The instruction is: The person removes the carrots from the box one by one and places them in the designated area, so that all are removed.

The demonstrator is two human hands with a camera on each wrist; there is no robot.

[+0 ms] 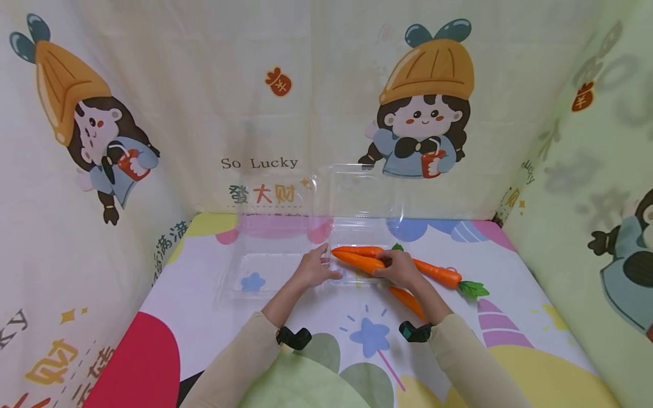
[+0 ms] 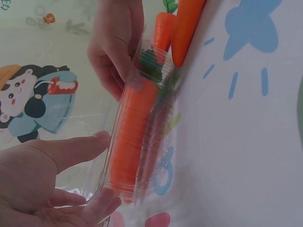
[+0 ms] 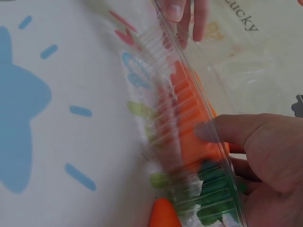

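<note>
A pale printed surface (image 1: 194, 300) carries two clear containers, their lids raised at the back. The left container (image 1: 291, 269) stands just beside the right container (image 1: 368, 280), where the work is happening. The left hand (image 1: 313, 271) lies relaxed at the right container's left end, thumb and fingers spread about the rim; light pressure there should be enough to stop the thin plastic sliding. The right hand (image 1: 403, 269) pinches the front carrot (image 1: 357, 262), its thumb inside the clear wall.

The front carrot lies in the right container with the rear carrot (image 1: 357, 250), their tips near the left end. Lowering the thick end gently and setting both side by side would probably use the narrow space best. Outside, a leafy carrot (image 1: 441, 274) rests to the right and another loose carrot (image 1: 405, 301) lies by the right forearm. Tucking in the green leaves (image 1: 397, 247) would likely spare the rim snagging.
</note>
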